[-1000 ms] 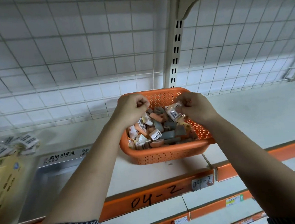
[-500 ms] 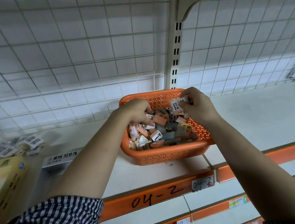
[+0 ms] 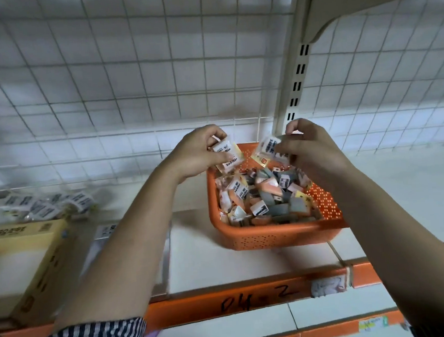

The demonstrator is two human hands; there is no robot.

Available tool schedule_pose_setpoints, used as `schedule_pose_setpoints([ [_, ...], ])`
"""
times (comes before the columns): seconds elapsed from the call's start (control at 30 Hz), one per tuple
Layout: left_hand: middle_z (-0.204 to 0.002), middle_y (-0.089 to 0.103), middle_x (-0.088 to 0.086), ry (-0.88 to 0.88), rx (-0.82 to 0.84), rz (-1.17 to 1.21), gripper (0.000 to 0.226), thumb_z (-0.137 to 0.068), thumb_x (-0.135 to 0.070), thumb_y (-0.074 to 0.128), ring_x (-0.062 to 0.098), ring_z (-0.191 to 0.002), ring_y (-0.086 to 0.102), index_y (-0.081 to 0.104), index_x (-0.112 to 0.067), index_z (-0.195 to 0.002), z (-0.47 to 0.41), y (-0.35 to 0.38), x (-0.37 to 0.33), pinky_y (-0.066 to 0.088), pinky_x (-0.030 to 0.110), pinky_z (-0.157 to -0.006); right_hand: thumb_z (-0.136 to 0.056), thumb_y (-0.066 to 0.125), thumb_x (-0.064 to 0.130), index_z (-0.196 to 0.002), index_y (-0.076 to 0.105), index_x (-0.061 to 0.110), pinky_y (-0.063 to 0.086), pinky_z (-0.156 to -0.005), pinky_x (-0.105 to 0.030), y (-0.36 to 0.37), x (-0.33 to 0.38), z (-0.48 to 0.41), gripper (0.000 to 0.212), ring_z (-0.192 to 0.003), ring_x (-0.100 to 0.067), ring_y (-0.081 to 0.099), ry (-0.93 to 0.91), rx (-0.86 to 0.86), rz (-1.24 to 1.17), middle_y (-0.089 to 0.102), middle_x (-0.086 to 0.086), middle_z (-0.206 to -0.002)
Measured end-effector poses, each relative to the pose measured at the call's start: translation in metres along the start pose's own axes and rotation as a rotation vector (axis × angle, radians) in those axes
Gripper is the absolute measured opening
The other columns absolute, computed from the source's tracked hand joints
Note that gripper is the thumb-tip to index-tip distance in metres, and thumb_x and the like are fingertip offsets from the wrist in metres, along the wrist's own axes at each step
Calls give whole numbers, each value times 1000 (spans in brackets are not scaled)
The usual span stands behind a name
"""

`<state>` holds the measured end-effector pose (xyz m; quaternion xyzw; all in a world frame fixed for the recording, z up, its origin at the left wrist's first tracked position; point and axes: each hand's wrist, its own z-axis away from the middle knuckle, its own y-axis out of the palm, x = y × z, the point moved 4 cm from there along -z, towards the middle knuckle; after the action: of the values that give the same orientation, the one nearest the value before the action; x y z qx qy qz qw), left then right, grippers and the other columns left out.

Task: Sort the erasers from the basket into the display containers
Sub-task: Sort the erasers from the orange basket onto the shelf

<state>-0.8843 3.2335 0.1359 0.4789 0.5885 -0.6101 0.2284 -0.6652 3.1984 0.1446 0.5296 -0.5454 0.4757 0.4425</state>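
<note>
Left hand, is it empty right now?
No, the left hand pinches a labelled eraser packet above the orange basket.

Head-worn camera looks forward and down, close over the shelf [image 3: 249, 264].

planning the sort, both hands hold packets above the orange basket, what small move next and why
Probably swing the left hand leftward: it grips white wrapped eraser packets above the orange perforated plastic basket, and matching white-labelled packets already lie at far left. The right hand holds a similar handful.
</note>
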Motion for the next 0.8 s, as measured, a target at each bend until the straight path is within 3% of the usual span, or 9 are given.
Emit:
schedule_pose_setpoints([
  [0.07,-98,69,7,-11,-101,67,31,-81,-5,72,23,-82,70,59,-21,-104,11,-23,3,58,41,-74,-84,55,-15,-97,51,12,48,-48,-26,21,9,-3,30,-65,-22,62,-2,51,-29,58,-9,-79],
  [0.17,-97,59,0,-46,-220,40,41,-80,-13,70,14,-78,61,62,-26,-117,33,-66,11,52,26,-62,-86,54,-15,-119,59,10,53,-54,-26,59,18,-9,42,-66,-17,63,-37,142,-16,61,-7,-80],
  [0.27,-92,66,0,-73,-326,100,35,-68,-22,64,14,-77,63,71,-21,-103,58,-113,24,52,29,-66,-86,54,-13,-108,64,9,53,-63,-29,104,22,-16,33,-73,-20,62,-50,202,8,61,-12,-85],
  [0.37,-84,67,5,-111,-445,141,24,-66,-21,63,19,-76,65,71,-15,-87,85,-161,43,55,38,-71,-85,61,-7,-94,64,13,49,-57,-27,151,22,-27,22,-67,-16,58,-61,238,95,57,-12,-83],
  [0.5,-91,70,16,-151,-574,122,9,-72,-14,70,23,-79,67,67,-20,-78,119,-218,67,53,39,-73,-83,71,0,-87,64,17,48,-54,-16,213,20,-38,19,-65,-11,54,-93,267,215,55,-10,-84],
  [0.63,-76,65,3,-194,-613,-2,13,-79,-14,76,14,-70,59,65,-22,-81,147,-256,91,44,29,-65,-81,75,6,-95,68,15,39,-53,-15,271,7,-48,18,-61,-8,49,-149,271,360,57,-1,-80],
  [0.8,-76,64,2,-219,-623,-16,16,-80,-13,77,13,-63,60,63,-20,-85,174,-279,118,49,30,-64,-87,71,8,-106,67,2,45,-52,-24,338,-40,-51,21,-55,-17,56,39,295,399,63,-9,-74],
])
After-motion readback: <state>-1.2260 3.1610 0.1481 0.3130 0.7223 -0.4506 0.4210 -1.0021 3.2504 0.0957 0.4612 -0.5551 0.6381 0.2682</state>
